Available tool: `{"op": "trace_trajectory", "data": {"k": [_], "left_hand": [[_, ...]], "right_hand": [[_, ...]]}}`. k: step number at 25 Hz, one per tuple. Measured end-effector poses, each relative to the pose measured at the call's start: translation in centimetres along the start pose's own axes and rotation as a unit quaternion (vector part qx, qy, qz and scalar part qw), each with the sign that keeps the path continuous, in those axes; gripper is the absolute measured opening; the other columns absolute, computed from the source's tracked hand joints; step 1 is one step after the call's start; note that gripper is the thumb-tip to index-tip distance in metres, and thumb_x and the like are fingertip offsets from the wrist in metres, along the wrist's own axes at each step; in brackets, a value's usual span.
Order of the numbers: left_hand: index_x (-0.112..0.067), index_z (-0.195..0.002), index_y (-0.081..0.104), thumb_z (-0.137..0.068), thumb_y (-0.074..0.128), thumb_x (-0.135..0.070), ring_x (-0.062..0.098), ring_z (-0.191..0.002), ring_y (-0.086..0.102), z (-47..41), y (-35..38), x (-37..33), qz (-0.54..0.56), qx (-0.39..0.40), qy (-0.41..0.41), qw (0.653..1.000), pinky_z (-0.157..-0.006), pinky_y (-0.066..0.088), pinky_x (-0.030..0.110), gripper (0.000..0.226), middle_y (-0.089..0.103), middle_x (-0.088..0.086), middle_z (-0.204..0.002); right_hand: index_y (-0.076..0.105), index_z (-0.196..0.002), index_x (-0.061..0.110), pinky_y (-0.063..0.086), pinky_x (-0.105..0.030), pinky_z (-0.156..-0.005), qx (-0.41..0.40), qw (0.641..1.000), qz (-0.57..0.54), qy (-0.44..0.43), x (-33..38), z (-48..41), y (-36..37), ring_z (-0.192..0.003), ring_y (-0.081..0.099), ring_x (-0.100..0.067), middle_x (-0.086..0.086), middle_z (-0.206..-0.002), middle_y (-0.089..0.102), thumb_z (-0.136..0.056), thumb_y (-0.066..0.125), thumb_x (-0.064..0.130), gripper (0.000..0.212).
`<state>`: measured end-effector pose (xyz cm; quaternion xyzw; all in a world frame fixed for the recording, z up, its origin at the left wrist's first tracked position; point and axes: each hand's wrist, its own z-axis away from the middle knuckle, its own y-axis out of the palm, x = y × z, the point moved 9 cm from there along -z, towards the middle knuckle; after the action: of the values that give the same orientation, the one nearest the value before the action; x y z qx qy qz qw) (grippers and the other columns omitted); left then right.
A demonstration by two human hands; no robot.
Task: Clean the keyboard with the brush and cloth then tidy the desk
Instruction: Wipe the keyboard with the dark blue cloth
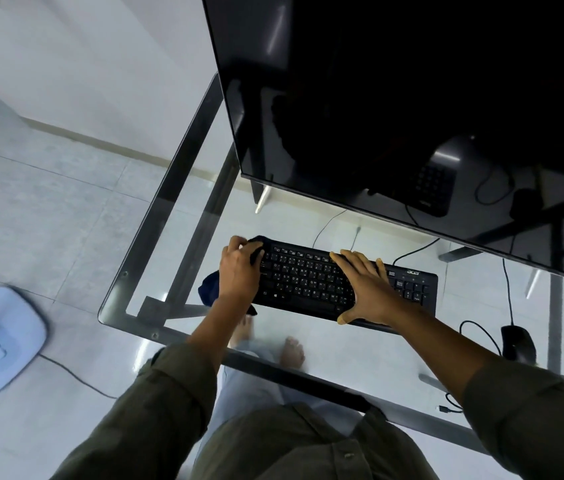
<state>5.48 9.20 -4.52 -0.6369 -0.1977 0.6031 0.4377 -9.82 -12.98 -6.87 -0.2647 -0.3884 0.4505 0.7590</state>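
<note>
Step in hand, by my read: the cloth wipe. No brush in view, so I can't say whether brushing is done.

Near: the clear glass desk top on a grey metal frame [114,317] has its front rim at 6 o'clock, under both forearms, and a rounded corner at 8. A black corded mouse [516,342] sits at 4 o'clock, well apart from the keyboard.

Mid: the black full-size keyboard with white legends [308,282] lies slightly aslant. The right hand [367,289] is flat on it, fingers splayed, pinning it and grasping nothing. The left hand [239,271] clenches a dark navy cloth [209,287] on the top-left keys, with the tail trailing onto the glass.

Next move, likely: sweep the cloth toward 3 o'clock; the right hand has to shift out of the way first.

Room: there is bare glass at 9 o'clock, out to the rim. Far: the big black flat monitor [412,98] at 12 has its lower edge close behind the keyboard, and cables run at 1. That side is tight.
</note>
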Motion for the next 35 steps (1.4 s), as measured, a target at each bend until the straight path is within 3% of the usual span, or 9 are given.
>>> {"op": "trace_trajectory", "data": {"k": [5, 8, 12, 15, 20, 24, 28, 31, 35], "left_hand": [[-0.016, -0.113, 0.072, -0.093, 0.067, -0.016, 0.029, -0.078, 0.064, 8.0, -1.0, 2.9, 0.012, -0.001, -0.010, 1.000, -0.069, 0.057, 0.042, 0.021, 0.060, 0.008, -0.103], [-0.015, -0.113, 0.073, -0.092, 0.067, -0.016, 0.024, -0.074, 0.064, 9.2, -1.6, 3.0, 0.036, 0.026, -0.024, 0.999, -0.073, 0.058, 0.040, 0.021, 0.061, 0.006, -0.100], [-0.017, -0.113, 0.072, -0.093, 0.066, -0.021, 0.015, -0.094, 0.066, 6.8, -3.8, 1.7, 0.143, 0.032, -0.061, 0.987, -0.092, 0.053, 0.031, 0.021, 0.069, 0.000, -0.106], [-0.020, -0.119, 0.066, -0.095, 0.064, -0.028, 0.015, -0.105, 0.066, 3.7, -3.3, -1.2, 0.247, 0.075, -0.050, 0.965, -0.093, 0.055, 0.035, 0.026, 0.070, -0.004, -0.112], [-0.016, -0.140, 0.044, -0.096, 0.057, -0.047, 0.030, -0.128, 0.045, 3.4, -3.4, -2.5, 0.028, -0.073, -0.033, 0.996, -0.102, 0.046, 0.051, 0.056, 0.050, 0.013, -0.139], [-0.018, -0.155, 0.020, -0.092, 0.044, -0.069, 0.030, -0.150, 0.017, 6.4, 3.0, -2.5, -0.097, 0.050, 0.049, 0.993, -0.119, 0.024, 0.050, 0.085, 0.023, 0.011, -0.162], [-0.018, -0.156, 0.022, -0.102, 0.044, -0.040, 0.028, -0.153, 0.001, 6.3, 5.1, -1.6, -0.046, 0.044, 0.067, 0.996, -0.122, 0.016, 0.056, 0.063, 0.015, 0.007, -0.165], [-0.017, -0.151, 0.037, -0.099, 0.052, -0.011, 0.027, -0.153, 0.009, 6.2, 6.2, -4.5, -0.003, 0.024, 0.133, 0.991, -0.119, 0.021, 0.058, 0.054, 0.021, 0.006, -0.163], [-0.020, -0.147, 0.042, -0.078, 0.068, 0.008, 0.028, -0.151, 0.019, 10.9, 13.4, -14.3, -0.049, 0.122, 0.331, 0.934, -0.121, 0.018, 0.050, 0.079, 0.030, 0.007, -0.160]], "right_hand": [[-0.009, -0.154, 0.043, -0.013, -0.051, -0.118, -0.006, 1.000, -0.009, -0.002, 0.1, 0.1, -0.2, -0.153, -0.010, -0.018, 0.006, -0.167, -0.005, -0.054, 0.091, 0.050, 0.142], [-0.009, -0.155, 0.042, -0.014, -0.051, -0.118, -0.007, 1.000, -0.009, -0.004, 0.2, 0.2, -0.2, -0.153, -0.010, -0.019, 0.006, -0.167, -0.006, -0.055, 0.091, 0.049, 0.141], [-0.009, -0.155, 0.042, -0.014, -0.050, -0.118, -0.010, 1.000, -0.008, -0.007, 0.3, 0.1, -0.3, -0.153, -0.012, -0.018, 0.007, -0.167, -0.008, -0.055, 0.091, 0.049, 0.141], [-0.008, -0.155, 0.042, -0.016, -0.048, -0.117, -0.011, 1.000, -0.009, -0.006, 0.3, 0.2, -0.3, -0.153, -0.013, -0.017, 0.007, -0.167, -0.009, -0.056, 0.091, 0.048, 0.140], [-0.004, -0.156, 0.041, -0.013, -0.050, -0.120, -0.036, 0.999, -0.024, 0.003, 0.1, 0.8, -0.4, -0.152, -0.015, -0.017, 0.008, -0.166, -0.011, -0.058, 0.090, 0.047, 0.136], [-0.002, -0.155, 0.043, -0.007, -0.058, -0.121, -0.078, 0.994, -0.053, 0.059, -2.0, 2.9, 0.0, -0.152, -0.017, -0.020, 0.007, -0.166, -0.012, -0.061, 0.088, 0.049, 0.130], [0.002, -0.157, 0.034, 0.003, -0.061, -0.120, -0.150, 0.955, -0.148, 0.208, -11.3, 8.2, -0.5, -0.154, -0.004, -0.028, -0.002, -0.168, -0.002, -0.053, 0.089, 0.056, 0.138], [0.006, -0.157, 0.029, 0.027, -0.056, -0.118, -0.159, 0.934, -0.258, 0.187, -14.0, 10.1, 1.2, -0.149, 0.023, -0.025, -0.001, -0.160, 0.026, -0.051, 0.084, 0.063, 0.136], [-0.007, -0.157, 0.030, 0.034, -0.053, -0.115, -0.157, 0.937, -0.261, 0.170, -14.0, 9.8, 1.9, -0.148, 0.025, -0.023, -0.002, -0.160, 0.023, -0.054, 0.079, 0.066, 0.139]]}}
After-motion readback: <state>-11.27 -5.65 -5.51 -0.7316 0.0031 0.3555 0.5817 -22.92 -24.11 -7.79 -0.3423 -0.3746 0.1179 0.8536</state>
